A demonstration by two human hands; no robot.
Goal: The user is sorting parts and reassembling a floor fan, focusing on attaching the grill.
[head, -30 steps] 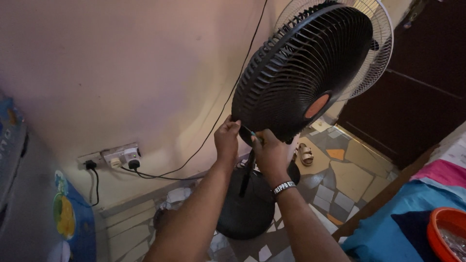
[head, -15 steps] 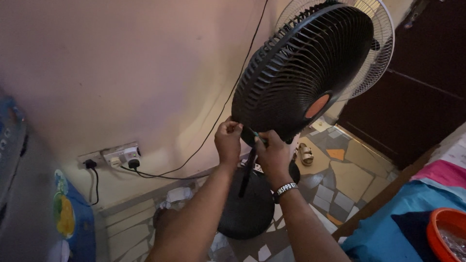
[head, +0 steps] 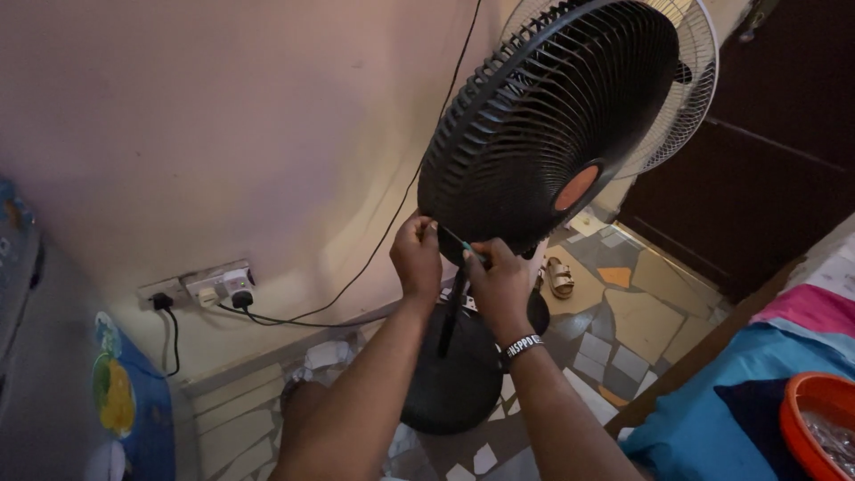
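Two hands, both yours, are up at the bottom edge of the black fan guard (head: 548,134). Your left hand (head: 417,258) is curled shut and pinches the rim of the guard near its lowest point. Your right hand (head: 499,285) is closed around a thin tool with a green tip (head: 469,251), and the tip touches the rim just beside your left fingers. You wear a dark wristband (head: 524,346) on your right wrist. The guard sits on top of a black pole (head: 451,312) that goes down to a round black base (head: 450,383) on the tiled floor (head: 641,312). A white fan guard (head: 681,107) shows right behind the black one. A black cord (head: 374,258) runs down the wall to a plug socket (head: 218,285) low on your left. A sandal (head: 559,278) lies on the floor near the base. An orange bowl (head: 815,419) rests on blue cloth at your right.
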